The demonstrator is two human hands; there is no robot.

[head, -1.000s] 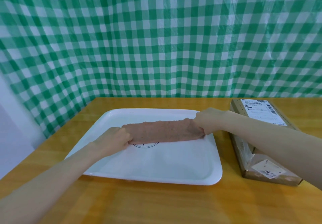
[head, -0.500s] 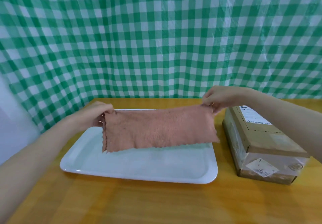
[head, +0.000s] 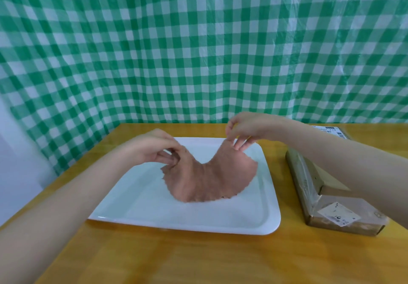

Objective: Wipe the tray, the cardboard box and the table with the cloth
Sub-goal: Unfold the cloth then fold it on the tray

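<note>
Head camera, looking down: I hold the pinkish-brown cloth over the white tray. My left hand pinches one upper corner between curled fingers and thumb, and my right hand pinches the other corner with its fingertips. My hands are near each other, so the cloth sags between them in a deep fold. Its lower edge is touching the tray or just above it; I cannot tell which. The tray lies flat on the wooden surface. The cardboard box, wrapped in clear film and bearing white labels, lies just beside the tray on its right, partly hidden by my right forearm. A green-and-white checked sheet hangs behind the surface
</note>
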